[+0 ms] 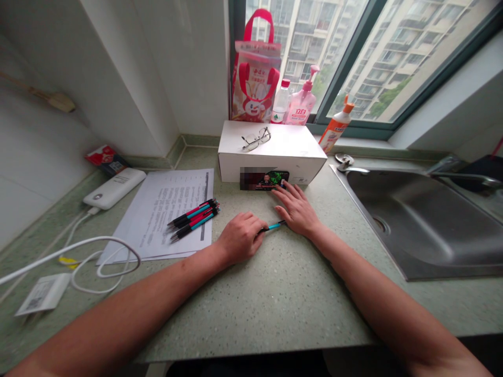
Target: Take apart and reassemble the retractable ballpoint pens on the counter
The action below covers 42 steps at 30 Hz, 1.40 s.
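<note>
My left hand (242, 236) is closed around one end of a blue and black pen (274, 226). The pen's other end points to the right and reaches my right hand (296, 209), whose palm side hides the tip. The fingers of my right hand are stretched out, with the fingertips at the screen of a phone (271, 179) that leans against a white box (275, 141); whether they press on it I cannot tell. To the left, several red and blue pens (194, 219) with black grips lie bunched on printed sheets of paper (157, 199).
Glasses (257, 139) lie on the box. Behind it stand a pink-handled bag (257, 84), a small bottle (280, 104), a pump bottle (301, 104) and an orange bottle (336, 125). A power bank (115, 188), charger (44, 294) and cable lie left; a sink (424, 220) is right.
</note>
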Available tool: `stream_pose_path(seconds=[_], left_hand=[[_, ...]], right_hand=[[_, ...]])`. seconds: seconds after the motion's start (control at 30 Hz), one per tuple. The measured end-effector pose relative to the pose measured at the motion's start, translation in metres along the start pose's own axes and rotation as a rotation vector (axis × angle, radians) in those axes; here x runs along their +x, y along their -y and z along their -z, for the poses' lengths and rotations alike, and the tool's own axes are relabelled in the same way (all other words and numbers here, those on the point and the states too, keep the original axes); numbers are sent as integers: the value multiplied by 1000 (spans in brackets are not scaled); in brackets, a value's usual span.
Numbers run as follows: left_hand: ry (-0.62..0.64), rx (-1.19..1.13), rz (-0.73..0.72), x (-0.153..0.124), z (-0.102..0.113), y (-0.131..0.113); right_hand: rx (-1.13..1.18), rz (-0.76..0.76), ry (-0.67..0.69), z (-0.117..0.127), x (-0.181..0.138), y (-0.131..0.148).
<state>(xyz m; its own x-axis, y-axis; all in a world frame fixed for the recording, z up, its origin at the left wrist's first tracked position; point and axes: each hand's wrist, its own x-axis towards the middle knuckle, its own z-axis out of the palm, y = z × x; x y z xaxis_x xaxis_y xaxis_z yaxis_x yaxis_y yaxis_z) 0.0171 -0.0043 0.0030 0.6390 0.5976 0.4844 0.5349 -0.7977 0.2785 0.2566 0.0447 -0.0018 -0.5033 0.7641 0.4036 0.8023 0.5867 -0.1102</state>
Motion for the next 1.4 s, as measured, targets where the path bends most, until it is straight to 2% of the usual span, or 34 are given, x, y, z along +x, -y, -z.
stream_pose_path(seconds=[0.1, 0.17, 0.27, 0.37, 0.47, 0.63, 0.7, 0.77, 0.83, 0.9, 1.07, 1.2, 1.4], left_hand=[[-80, -102, 128, 0, 1, 4], [-147, -199, 232, 0, 1, 8], [-181, -295, 297, 1, -1, 15], [-154, -293, 277, 1, -4, 21], [-159, -258, 227, 0, -4, 25], [-242, -132, 83, 1, 6, 24], [-242, -77, 45, 1, 8, 22], [-224, -45, 42, 1, 8, 18], [-199, -51, 74, 1, 6, 14], [-173, -79, 115, 0, 3, 9], [-151, -79, 148, -3, -2, 1], [-162, -81, 176, -6, -3, 0], [-167, -93, 171, -7, -4, 2]], right_hand=[[96, 92, -85, 6, -8, 7], [137, 140, -91, 9, -13, 13], [105, 114, -82, 8, -18, 21], [94, 58, -58, 5, -20, 26], [209, -27, 24, 4, -21, 30], [642, -305, 230, 12, -19, 35], [847, -394, 317, 17, -16, 34], [999, -464, 336, 21, -14, 31], [1087, -531, 250, 23, -12, 29], [1141, -615, 101, 21, -9, 30], [1271, -762, -217, 4, -2, 46], [1302, -769, -267, -4, -3, 61], [1299, -766, -306, -2, -6, 64]])
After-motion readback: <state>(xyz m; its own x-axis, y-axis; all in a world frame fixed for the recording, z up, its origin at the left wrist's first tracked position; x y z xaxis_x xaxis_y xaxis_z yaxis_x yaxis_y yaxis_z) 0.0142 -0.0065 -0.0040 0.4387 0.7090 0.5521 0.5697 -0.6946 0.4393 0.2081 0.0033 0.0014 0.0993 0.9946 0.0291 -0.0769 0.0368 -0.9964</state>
